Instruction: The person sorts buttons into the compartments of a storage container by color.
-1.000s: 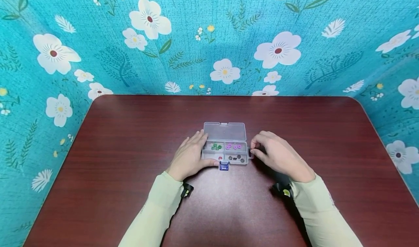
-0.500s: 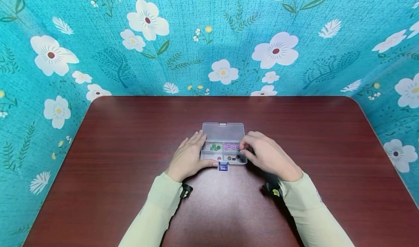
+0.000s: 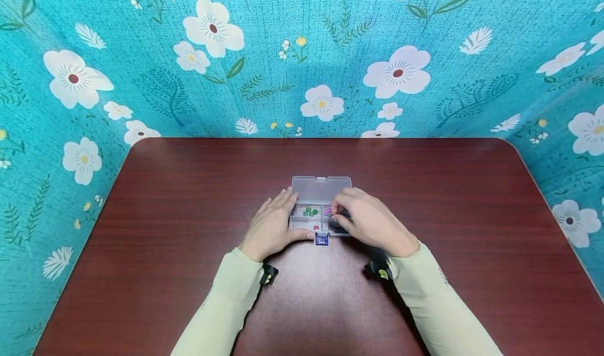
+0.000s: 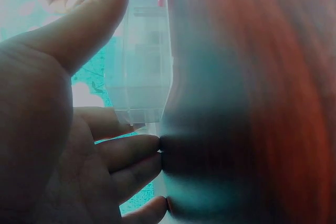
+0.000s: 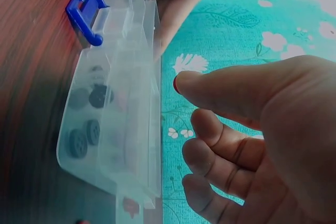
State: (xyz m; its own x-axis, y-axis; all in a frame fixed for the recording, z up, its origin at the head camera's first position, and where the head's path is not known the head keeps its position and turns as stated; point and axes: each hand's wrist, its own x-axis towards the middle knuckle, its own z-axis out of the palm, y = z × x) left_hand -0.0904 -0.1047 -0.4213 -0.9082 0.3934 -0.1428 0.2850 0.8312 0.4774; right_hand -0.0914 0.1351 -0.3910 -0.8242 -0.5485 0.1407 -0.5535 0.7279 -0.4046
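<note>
A clear compartment box (image 3: 321,189) lies with its lid folded back on the table. My left hand (image 3: 271,227) holds its left end, thumb along the front by the blue latch (image 3: 322,239), fingers at the side. Over the right compartments, my right hand (image 3: 370,222) pinches a small red button (image 5: 176,84), its edge showing at the thumb tip in the right wrist view. Green buttons (image 3: 310,212) sit back left, purple buttons (image 3: 327,212) back right. Front left holds a red button (image 3: 316,228). Dark buttons (image 5: 77,142) lie front right, mostly hidden by my right hand in the head view.
The box stands on a dark reddish-brown table (image 3: 212,178). Blue flowered cloth (image 3: 264,57) hangs behind and at both sides. At the box's right end, something red (image 5: 131,205) shows through a clear plastic part. Black wrist straps (image 3: 269,274) are on both arms.
My right hand has moved left from beside the box's right end to above its right compartments, covering several purple and dark buttons. My left hand stays on the box.
</note>
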